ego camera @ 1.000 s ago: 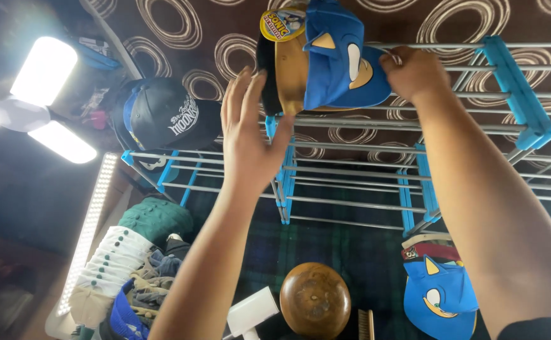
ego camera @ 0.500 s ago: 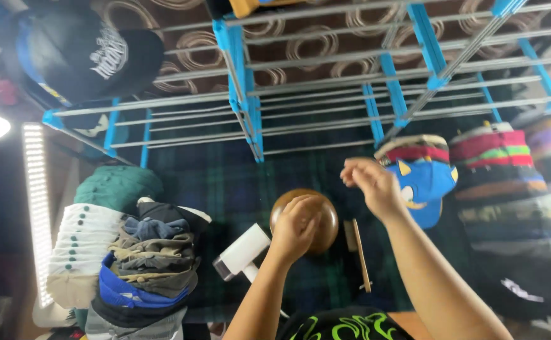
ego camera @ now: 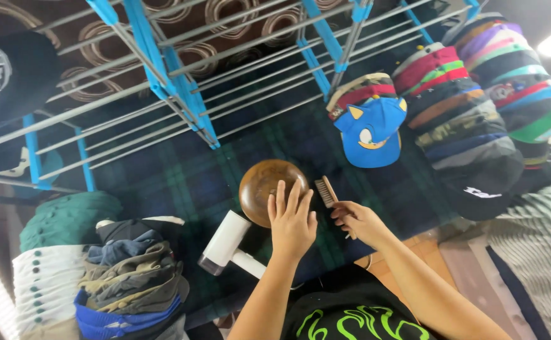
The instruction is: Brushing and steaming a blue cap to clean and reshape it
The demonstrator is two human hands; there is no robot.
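— Brush [ego camera: 326, 191]: where was it?
— In our right hand [ego camera: 358, 221], fingers closed on its handle, bristles just beside the wooden dome [ego camera: 259, 186].
— And our left hand [ego camera: 292, 221]?
— Flat, fingers spread, resting on that dome upon the plaid bench [ego camera: 181, 182].

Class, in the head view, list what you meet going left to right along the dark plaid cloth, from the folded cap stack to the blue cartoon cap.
Cap stack → white hair dryer → wooden dome → left hand → brush → right hand → blue cap.
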